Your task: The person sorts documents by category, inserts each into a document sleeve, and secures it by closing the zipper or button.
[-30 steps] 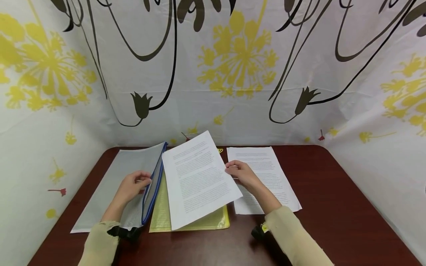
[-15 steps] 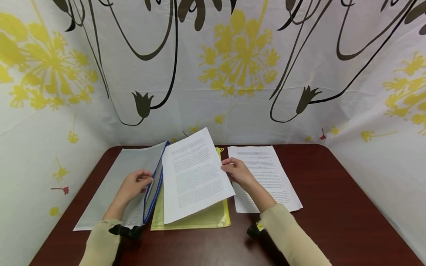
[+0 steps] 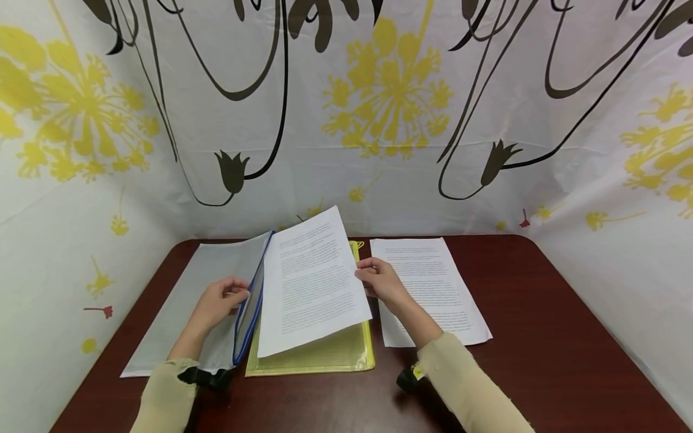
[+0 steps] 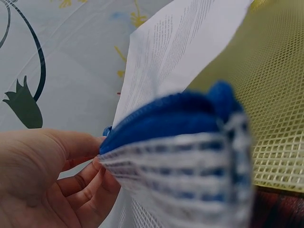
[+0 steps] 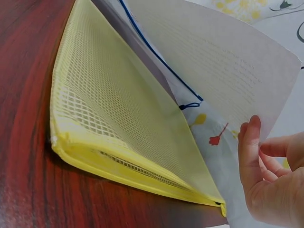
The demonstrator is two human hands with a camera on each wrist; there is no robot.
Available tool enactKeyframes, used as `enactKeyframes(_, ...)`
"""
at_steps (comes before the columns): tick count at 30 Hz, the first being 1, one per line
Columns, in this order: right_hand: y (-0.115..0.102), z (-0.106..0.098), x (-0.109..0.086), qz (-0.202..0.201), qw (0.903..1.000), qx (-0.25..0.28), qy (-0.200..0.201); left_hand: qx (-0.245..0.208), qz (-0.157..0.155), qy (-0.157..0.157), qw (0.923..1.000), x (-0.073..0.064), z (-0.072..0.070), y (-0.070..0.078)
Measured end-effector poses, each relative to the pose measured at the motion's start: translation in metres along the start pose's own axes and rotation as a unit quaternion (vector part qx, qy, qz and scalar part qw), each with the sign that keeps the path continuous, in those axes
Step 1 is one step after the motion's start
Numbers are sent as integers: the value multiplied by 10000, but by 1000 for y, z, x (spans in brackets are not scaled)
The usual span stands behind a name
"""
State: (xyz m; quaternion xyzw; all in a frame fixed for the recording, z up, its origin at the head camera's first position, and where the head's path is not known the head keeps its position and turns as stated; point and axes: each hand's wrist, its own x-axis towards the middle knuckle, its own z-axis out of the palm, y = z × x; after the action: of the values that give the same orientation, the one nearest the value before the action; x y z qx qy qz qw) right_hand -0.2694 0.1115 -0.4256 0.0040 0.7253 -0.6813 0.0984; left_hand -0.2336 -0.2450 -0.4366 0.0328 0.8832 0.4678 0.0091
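My left hand (image 3: pixel 215 305) pinches the rim of a clear mesh zip pouch (image 3: pixel 227 258) with a blue zipper, lifting that side so its mouth gapes. In the left wrist view the blue zipper edge (image 4: pixel 161 114) stands close to the thumb and fingertips. With fingers and thumb my right hand (image 3: pixel 383 284) grips the right edge of a printed sheet (image 3: pixel 311 282). The sheet is tilted, and its left edge lies along the blue zipper, overlapping the opening in the head view. Under it is a yellow mesh zip pouch (image 3: pixel 325 358), partly covered.
Another printed sheet (image 3: pixel 444 282) lies on the dark red wooden table (image 3: pixel 541 337), right of the yellow pouch and partly behind the right forearm. A white flowered cloth (image 3: pixel 346 120) encloses the table at the back and sides. Both wrists wear black straps.
My right hand has moved left with the printed sheet, bringing its left edge nearer and over the blue zipper. The left hand keeps its grip on the pouch rim in about the same place.
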Motion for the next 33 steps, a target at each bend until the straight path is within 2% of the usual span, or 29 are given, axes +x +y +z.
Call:
enactKeyframes(8,2,6,-2,-97,9999,-75,71,80,-30,30,10000,0,2,1)
enactKeyframes(14,2,11,-3,-11,9999,8,126,137,-91,96,9998,1,4,3)
enactKeyframes(33,5,24,-9,-93,9990,294,315,152,-176,127,9997,1,7,4)
